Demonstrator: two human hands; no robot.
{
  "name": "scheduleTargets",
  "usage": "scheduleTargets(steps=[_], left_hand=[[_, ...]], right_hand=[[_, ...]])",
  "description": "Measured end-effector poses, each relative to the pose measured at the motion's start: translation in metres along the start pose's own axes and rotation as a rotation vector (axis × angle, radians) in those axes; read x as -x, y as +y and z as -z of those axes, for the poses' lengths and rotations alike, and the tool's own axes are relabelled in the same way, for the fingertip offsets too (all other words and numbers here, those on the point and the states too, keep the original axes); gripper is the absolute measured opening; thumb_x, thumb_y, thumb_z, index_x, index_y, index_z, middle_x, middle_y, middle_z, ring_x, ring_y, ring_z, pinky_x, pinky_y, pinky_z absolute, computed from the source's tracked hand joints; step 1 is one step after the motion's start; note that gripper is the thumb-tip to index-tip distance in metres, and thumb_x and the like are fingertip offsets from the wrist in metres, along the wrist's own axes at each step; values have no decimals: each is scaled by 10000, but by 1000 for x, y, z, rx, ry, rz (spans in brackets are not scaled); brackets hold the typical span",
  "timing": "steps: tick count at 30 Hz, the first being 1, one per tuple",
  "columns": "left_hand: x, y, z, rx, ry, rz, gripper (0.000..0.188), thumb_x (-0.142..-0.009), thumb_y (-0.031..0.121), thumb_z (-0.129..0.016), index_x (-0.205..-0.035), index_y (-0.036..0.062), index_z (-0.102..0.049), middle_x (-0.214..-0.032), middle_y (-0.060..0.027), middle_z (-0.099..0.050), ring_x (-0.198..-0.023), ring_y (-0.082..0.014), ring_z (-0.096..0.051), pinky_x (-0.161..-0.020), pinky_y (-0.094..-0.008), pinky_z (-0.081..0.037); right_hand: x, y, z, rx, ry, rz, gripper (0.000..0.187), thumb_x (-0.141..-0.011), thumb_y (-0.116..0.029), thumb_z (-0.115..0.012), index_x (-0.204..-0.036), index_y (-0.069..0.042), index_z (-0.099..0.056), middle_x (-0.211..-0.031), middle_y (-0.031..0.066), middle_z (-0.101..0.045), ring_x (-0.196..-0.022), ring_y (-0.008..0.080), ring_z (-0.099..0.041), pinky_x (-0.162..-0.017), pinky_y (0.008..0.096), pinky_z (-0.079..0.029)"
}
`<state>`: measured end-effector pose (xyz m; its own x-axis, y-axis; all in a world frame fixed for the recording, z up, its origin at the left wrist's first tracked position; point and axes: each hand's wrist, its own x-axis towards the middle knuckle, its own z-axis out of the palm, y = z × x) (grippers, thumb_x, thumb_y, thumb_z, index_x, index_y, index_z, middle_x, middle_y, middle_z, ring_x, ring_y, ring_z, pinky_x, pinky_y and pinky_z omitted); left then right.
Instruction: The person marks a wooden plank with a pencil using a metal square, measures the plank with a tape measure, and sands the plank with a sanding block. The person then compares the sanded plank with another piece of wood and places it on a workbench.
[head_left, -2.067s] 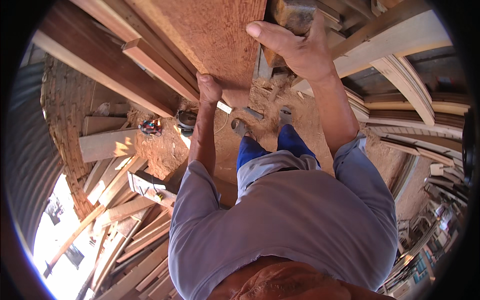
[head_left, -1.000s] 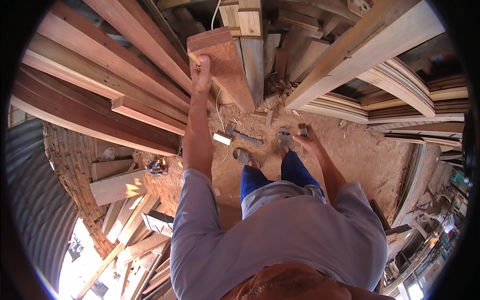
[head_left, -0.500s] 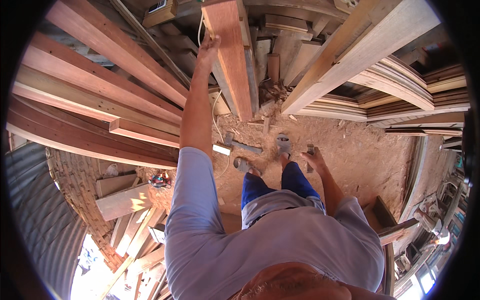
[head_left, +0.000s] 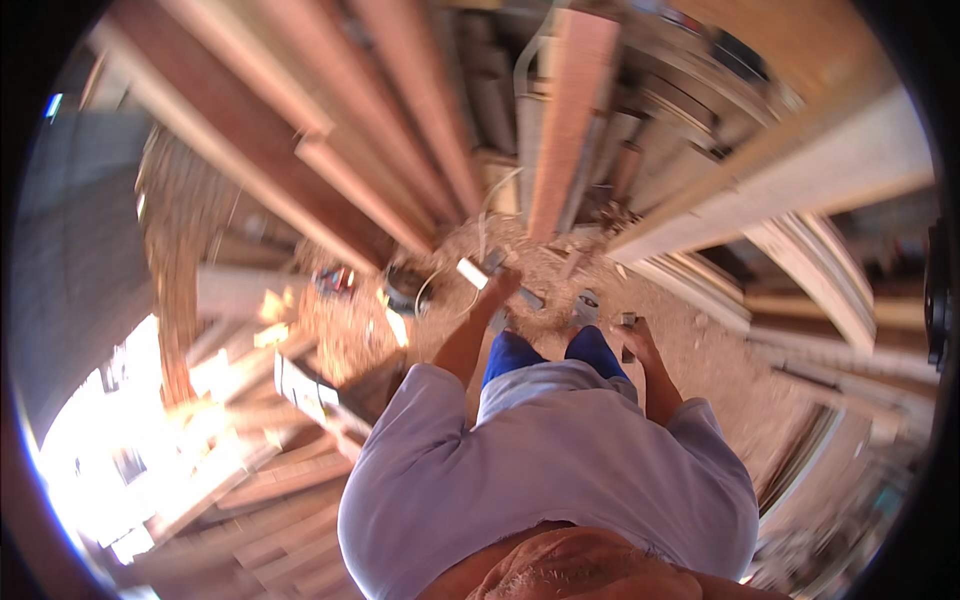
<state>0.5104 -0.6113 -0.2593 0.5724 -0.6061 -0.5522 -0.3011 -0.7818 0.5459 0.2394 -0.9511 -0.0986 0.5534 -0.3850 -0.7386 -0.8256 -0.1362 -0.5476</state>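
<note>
My left hand (head_left: 500, 285) hangs low in front of my left leg, its fingers smeared by motion. In the picture it overlaps a hammer-like tool (head_left: 532, 298) on the ground; whether it touches the tool I cannot tell. Just beside this hand is a white oblong piece (head_left: 471, 272) with a pale cord. My right hand (head_left: 640, 342) is closed round a small dark tool (head_left: 628, 320), whose ends show above and below the fingers; its exact kind is unclear. Ahead of me a thick reddish timber (head_left: 572, 120) stands on end, free of both hands.
Long reddish beams (head_left: 250, 150) lean at the left, and a pale heavy beam (head_left: 780, 170) slants on the right. Dark power-tool-like items (head_left: 405, 288) lie on the dirt floor (head_left: 700, 370) at my left. Planks (head_left: 290, 480) are piled behind to the left.
My left hand has let go of the reddish timber's upper part and dropped to my side. The view has turned left, and the right hand still grips the dark tool.
</note>
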Motion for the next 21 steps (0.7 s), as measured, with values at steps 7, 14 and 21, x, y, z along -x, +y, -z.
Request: scheduleTargets(steps=[7,14,21], left_hand=[[394,23,-47,470,-36,780,563,-923,493,-654,-1264,51,-725,-1258,-249,-724,-1198,-404,-689,-996,-493,-546],[448,41,-171,1266,1048,1000,380,-992,352,-658,-1186,32,-720,-982,-97,-735,-872,-242,-694,-778,-420,-567],[432,98,-210,1170,684,862,552,-967,446,-650,-1385,84,-673,-1404,-212,-665,-1341,-365,-611,-1137,-438,-471]], right_hand=[[-47,-60,16,253,-374,155,383,-768,-324,-792,-815,45,-703,-699,77,-657,-620,211,-609,-580,430,-465],[-60,-163,-13,855,-386,204,330,-759,-242,-744,-897,58,-731,-791,152,-700,-737,260,-674,-694,463,-540],[-56,-229,-158,744,-525,308,231,-774,-206,-714,-873,2,-694,-730,116,-644,-632,260,-635,-592,463,-514]])
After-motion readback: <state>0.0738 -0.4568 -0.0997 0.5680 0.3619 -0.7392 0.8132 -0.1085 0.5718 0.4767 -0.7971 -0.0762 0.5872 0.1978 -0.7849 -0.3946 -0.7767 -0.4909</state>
